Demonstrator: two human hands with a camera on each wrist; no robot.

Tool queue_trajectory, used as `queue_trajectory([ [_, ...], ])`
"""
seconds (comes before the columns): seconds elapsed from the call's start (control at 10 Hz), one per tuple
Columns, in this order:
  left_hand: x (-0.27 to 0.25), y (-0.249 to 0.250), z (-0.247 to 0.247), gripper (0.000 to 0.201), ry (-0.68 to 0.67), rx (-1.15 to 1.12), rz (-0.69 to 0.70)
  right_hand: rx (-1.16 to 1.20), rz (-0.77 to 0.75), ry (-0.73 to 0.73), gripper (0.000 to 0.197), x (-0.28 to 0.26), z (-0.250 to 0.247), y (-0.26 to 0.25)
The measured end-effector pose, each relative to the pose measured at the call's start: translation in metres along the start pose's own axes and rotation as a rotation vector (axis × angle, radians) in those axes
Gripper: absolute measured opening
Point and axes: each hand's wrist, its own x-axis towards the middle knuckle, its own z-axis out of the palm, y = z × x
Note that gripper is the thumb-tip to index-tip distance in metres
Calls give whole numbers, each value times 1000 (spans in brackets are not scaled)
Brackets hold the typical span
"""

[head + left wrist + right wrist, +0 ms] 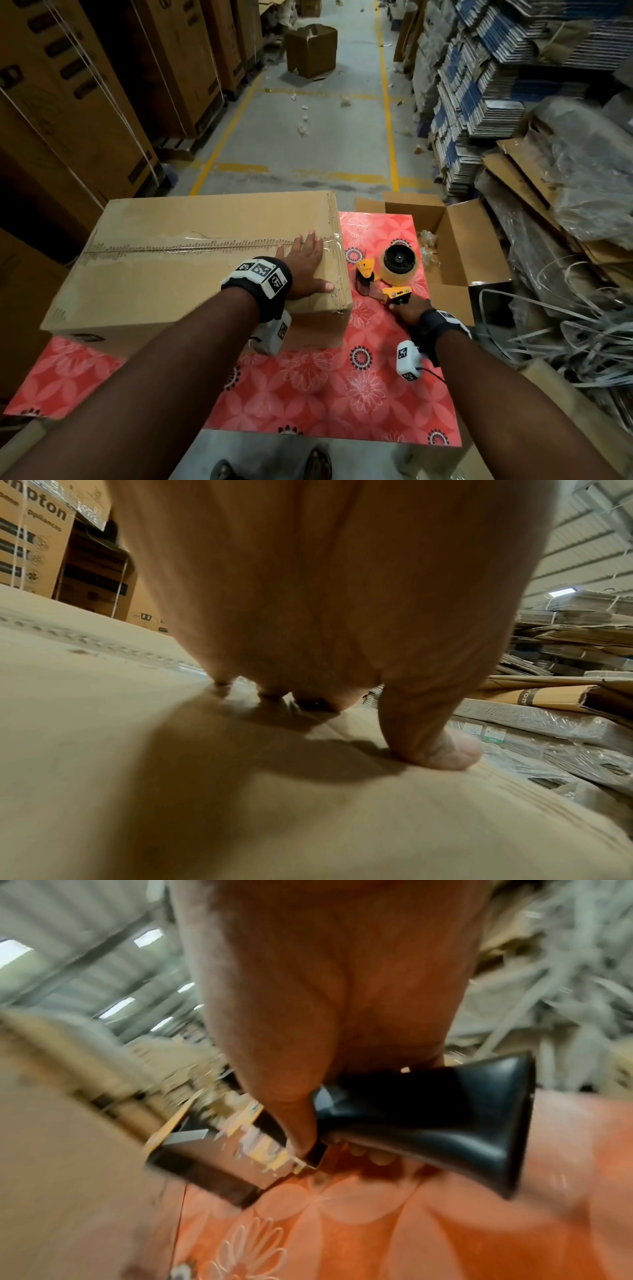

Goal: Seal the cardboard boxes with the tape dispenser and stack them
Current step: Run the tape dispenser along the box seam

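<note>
1. The closed cardboard box (191, 260) is lying on the left part of the red flowered table (325, 383), its left end overhanging the table's left edge and its right end stopping short of the tape dispenser (387, 274).
2. Its top flaps are meeting at a long centre seam, where clear tape is glinting near the right end; the brown card is showing rough torn strips along the seam and the right edge.
3. The left hand (303, 265) is lying flat on the box top at its right end, fingers straight and spread, thumb out toward the near corner; the left wrist view is showing fingertips (441, 750) pressing on the card.
4. The right hand (409, 310) is curling around the dispenser's black handle (445, 1123); the yellow frame and tape roll are resting on the table.
5. Bare tablecloth is lying open in front of the box and dispenser, toward the person.
6. An open box (455, 246) is sitting past the table's right edge.
</note>
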Motion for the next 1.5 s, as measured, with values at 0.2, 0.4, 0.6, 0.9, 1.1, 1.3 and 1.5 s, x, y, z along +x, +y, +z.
queue_trajectory([
  [0.2, -3, 3, -2, 104, 4, 2, -4, -459, -70, -101, 45, -10, -37, -29],
  [0.4, -4, 3, -3, 105, 14, 6, -7, 196, -391, 10, 39, -39, -56, -113],
  [0.6, -7, 6, -4, 103, 10, 9, -28, 430, -511, -148, 45, -56, -14, -156],
  [0.9, -8, 6, -6, 103, 19, -7, -21, 181, -570, 116, 22, -65, -25, -152],
  [1.1, -9, 4, -6, 103, 23, -4, -13, 188, -530, 35, 41, -80, -12, -148],
  [1.3, -9, 1, -5, 104, 39, -15, -21, -4, -803, 261, 41, -91, -10, -160],
  [1.5, -21, -19, 1, 112, 37, -15, -50, -252, -783, 176, 54, -83, -5, -153],
])
